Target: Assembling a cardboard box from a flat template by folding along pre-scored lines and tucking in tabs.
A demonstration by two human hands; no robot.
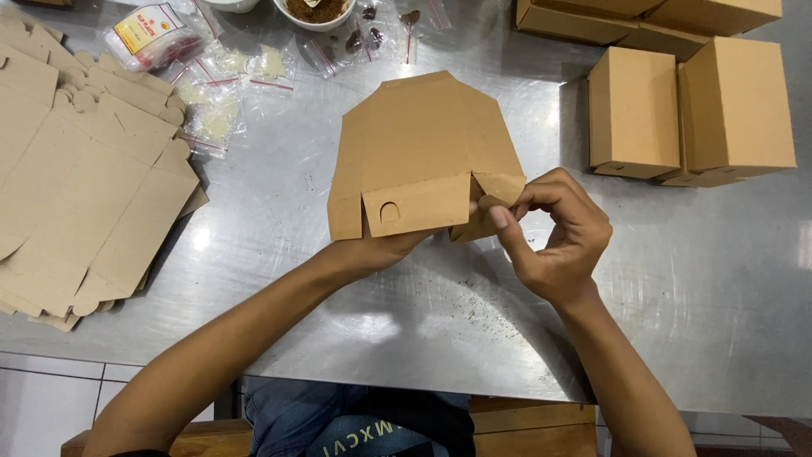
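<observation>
Box blank: half-folded, held above the bench.
Left hand: under the blank, fingers hidden; grip cannot be told.
Right hand: pinching a corner flap.
Flat blanks: left, cut off.
Boxes: right.
Bowl: top edge, cropped.

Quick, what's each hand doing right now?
Left hand: under the cardboard box blank, holding it up; grip hidden.
Right hand: closed, pinching the blank's side flap.
</observation>
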